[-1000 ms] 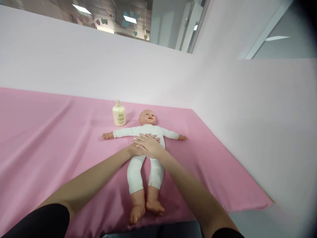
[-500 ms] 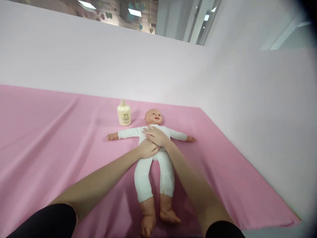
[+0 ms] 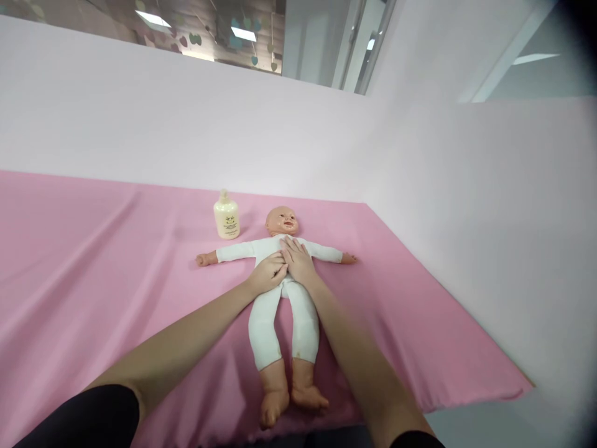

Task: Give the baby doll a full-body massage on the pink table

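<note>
A baby doll (image 3: 261,323) in a white one-piece suit lies on its back on the pink sheet (image 3: 93,267), arms spread, feet toward me. My left hand (image 3: 269,272) rests flat on the doll's belly. My right hand (image 3: 298,261) lies flat on its chest, fingers pointing at the head, touching the left hand. Neither hand holds anything.
A cream lotion bottle (image 3: 226,215) stands upright just left of the doll's head. Pale walls close off the back and the right side. The sheet's front right corner (image 3: 522,389) ends near the right wall.
My right hand has uncrossed from over the left and now lies beside it on the chest. My left hand has slid a little up the belly.
</note>
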A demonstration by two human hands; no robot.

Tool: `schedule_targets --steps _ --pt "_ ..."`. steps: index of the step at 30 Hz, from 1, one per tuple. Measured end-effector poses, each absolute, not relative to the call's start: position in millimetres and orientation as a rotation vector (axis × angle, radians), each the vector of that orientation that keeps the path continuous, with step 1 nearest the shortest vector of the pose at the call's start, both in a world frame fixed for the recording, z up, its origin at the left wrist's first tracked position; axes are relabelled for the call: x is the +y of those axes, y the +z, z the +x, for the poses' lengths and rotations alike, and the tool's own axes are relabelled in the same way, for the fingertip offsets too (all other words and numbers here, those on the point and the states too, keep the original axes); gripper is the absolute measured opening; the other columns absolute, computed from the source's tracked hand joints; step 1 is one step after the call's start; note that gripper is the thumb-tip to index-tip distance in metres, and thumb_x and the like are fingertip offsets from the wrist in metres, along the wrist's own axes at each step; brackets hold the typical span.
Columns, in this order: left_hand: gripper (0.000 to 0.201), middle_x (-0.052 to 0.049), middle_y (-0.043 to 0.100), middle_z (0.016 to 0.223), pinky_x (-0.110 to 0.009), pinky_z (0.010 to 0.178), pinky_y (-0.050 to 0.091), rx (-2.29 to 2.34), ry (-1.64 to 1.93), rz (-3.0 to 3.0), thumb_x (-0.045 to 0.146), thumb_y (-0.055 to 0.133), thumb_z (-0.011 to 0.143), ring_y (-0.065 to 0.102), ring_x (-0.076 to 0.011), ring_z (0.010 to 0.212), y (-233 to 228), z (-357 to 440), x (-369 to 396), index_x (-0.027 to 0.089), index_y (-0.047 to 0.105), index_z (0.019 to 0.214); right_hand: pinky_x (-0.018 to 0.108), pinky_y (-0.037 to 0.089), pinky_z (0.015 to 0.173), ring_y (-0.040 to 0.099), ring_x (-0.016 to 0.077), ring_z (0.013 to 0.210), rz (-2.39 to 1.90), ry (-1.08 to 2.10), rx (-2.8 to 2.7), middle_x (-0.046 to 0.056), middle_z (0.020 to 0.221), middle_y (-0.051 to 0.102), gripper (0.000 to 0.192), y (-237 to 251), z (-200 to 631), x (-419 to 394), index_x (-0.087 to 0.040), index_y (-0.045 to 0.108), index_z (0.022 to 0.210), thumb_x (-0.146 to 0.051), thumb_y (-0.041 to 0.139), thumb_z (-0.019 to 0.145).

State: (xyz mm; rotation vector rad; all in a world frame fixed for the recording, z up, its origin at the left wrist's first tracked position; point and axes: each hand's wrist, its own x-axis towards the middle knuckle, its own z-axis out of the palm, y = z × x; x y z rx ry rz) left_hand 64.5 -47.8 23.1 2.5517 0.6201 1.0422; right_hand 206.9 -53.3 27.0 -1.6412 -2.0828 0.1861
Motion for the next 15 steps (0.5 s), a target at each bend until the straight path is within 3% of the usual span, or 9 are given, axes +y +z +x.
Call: schedule_targets --steps 8,12,15 --pt "0.038 -0.008 0.058 0.088 -0.034 0.085 0.048 0.797 1.307 2.351 0.03 0.031 0.092 0.055 -0.0168 0.088 21.2 61.8 -49.9 0.018 0.057 0.068 0.05 0.017 0.114 0.013 0.0254 0.143 -1.605 0.22 -2.138 0.008 0.152 0.024 0.051 25.6 204.5 -81.1 -0.013 0.032 0.142 -0.032 0.016 0.098" --pt "0.036 -0.007 0.06 0.095 -0.035 0.09 0.045 0.749 1.282 2.394 0.03 0.032 0.092 0.054 -0.0177 0.095 36.7 55.8 -49.6 0.019 0.058 0.07 0.047 0.02 0.115 0.024 0.0199 0.141 -1.42 0.243 -2.235 0.01 0.147 0.036 0.05 32.8 205.8 -85.0 -0.014 0.037 0.139 -0.027 0.013 0.098" --pt "0.04 -0.006 0.062 0.093 -0.034 0.088 0.046 0.766 1.255 2.384 0.029 0.03 0.092 0.057 -0.0167 0.092 54.0 55.6 -50.1 0.019 0.056 0.064 0.044 0.023 0.114 0.033 0.0194 0.136 -1.201 0.18 -2.419 0.008 0.141 0.045 0.042 39.5 202.1 -84.9 -0.019 0.046 0.133 -0.029 0.03 0.096"
